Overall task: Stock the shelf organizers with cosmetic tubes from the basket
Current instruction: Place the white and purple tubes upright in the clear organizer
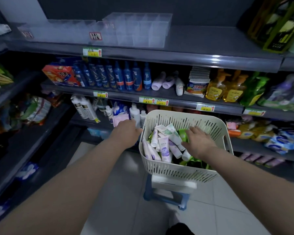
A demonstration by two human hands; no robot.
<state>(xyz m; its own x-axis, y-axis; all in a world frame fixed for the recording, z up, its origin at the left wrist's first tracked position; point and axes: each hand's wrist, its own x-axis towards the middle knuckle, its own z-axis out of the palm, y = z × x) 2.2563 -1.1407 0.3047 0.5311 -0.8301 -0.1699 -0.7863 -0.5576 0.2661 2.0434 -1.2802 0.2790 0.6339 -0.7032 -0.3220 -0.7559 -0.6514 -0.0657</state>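
Observation:
A cream slotted basket (183, 119) stands on a blue stool and holds several cosmetic tubes (165, 150), white, lilac and green. My right hand (198, 141) lies palm down inside the basket on the green and white tubes, fingers spread; no tube is visibly gripped. At the basket's left rim my left hand (126, 131) rests against the outer wall, its fingers hidden behind the edge. Clear acrylic organizers (139, 29) sit on the top shelf, with nothing visible in their compartments.
The grey top shelf (193, 41) carries dark green packages (277, 26) at the right. Blue bottles (119, 77), yellow soap bottles (226, 87) and pouches fill the shelves below. The blue stool (165, 197) stands on a tiled floor. Another shelf unit runs along the left.

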